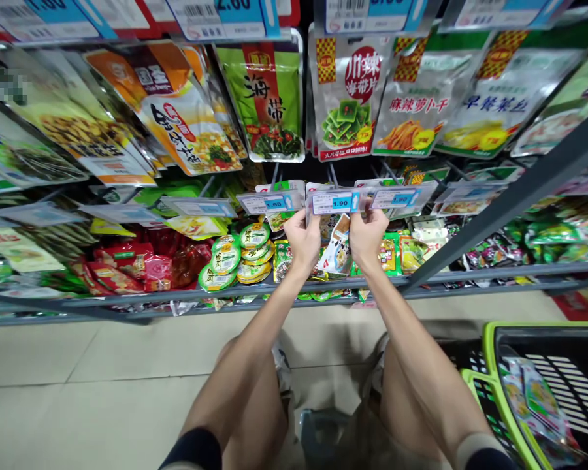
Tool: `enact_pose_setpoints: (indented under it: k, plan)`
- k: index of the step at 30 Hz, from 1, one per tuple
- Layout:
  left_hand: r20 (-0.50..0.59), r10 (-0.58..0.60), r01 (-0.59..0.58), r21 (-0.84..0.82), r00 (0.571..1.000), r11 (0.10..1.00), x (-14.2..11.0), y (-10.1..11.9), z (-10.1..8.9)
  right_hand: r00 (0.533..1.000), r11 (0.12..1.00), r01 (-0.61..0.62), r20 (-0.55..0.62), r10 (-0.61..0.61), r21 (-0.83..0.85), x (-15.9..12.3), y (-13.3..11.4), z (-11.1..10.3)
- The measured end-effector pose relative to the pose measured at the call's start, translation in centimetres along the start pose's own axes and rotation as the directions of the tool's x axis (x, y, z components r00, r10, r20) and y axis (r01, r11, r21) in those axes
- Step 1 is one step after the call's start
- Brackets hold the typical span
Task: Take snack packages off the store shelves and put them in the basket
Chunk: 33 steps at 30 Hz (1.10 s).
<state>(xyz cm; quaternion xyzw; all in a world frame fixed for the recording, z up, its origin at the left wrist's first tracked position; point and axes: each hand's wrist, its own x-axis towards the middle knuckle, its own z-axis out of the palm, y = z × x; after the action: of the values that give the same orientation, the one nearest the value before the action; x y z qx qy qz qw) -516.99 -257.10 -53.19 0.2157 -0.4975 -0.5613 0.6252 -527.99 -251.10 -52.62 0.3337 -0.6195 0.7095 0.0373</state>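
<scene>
A hanging food packet (337,251), with a white, brown and blue front, is between my two hands, partly hidden behind a price tag (336,203) reading 1.90. My left hand (304,245) is closed at the packet's left side, thumb up. On the opposite side my right hand (370,238) is closed too, its fingertips partly behind the tag. Both hands appear to grip the packet's edges, though the exact contact is hidden. Neighbouring tags reading 1.60 (270,203) and 1.90 hang on either side of my hands.
Above hang a green kelp packet (267,98) and a silver kelp-slice packet (347,98). Round green-lidded tubs (225,254) and red packets (127,264) fill the lower shelf. A slanted grey post (500,196) stands right. A black-and-green shopping basket (490,352) holding packets sits lower right.
</scene>
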Motion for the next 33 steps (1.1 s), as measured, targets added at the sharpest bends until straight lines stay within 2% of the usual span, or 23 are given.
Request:
enact_pose_setpoints:
  k: [3,5,9,12,18,24,27,30,33]
  plan:
    - [-0.002,-0.081,0.081,0.015,0.997,0.997,0.8,-0.6,0.1,1.0,0.999,-0.018,-0.023,0.017,-0.039,0.3,0.6,0.7]
    - [0.02,-0.09,0.09,0.019,0.996,0.996,1.2,-1.1,0.2,0.999,0.998,-0.002,-0.033,0.0,-0.058,0.3,0.6,1.1]
    - [0.029,-0.067,0.064,0.085,0.997,0.994,1.3,-1.7,0.0,0.996,0.998,0.024,-0.079,-0.029,-0.06,-0.3,0.1,1.3]
    - [0.048,-0.039,0.033,0.118,0.998,0.992,1.0,-1.7,-0.1,0.997,0.997,0.048,-0.054,-0.051,-0.062,-0.6,-0.3,1.1]
    - [0.059,-0.009,-0.002,0.175,0.998,0.985,0.6,-2.2,-0.3,0.998,0.981,0.065,-0.005,-0.067,-0.184,-0.6,0.1,0.5]
    - [0.067,0.011,-0.024,0.204,0.998,0.979,0.6,-3.4,-0.7,0.996,0.981,0.085,-0.011,-0.088,-0.173,-0.6,0.8,0.2]
    - [0.065,0.075,-0.087,0.222,0.995,0.971,0.4,-3.4,-0.7,0.993,0.979,0.116,-0.007,-0.119,-0.17,-0.7,0.9,0.1]
    - [0.018,0.179,-0.177,0.259,0.984,0.949,0.1,-2.9,-0.5,0.99,0.971,0.136,-0.017,-0.142,-0.195,-0.8,0.8,0.0]
    - [0.008,0.172,-0.169,0.245,0.985,0.955,0.2,-2.6,0.0,0.989,0.973,0.136,-0.034,-0.145,-0.186,-0.7,0.7,0.2]
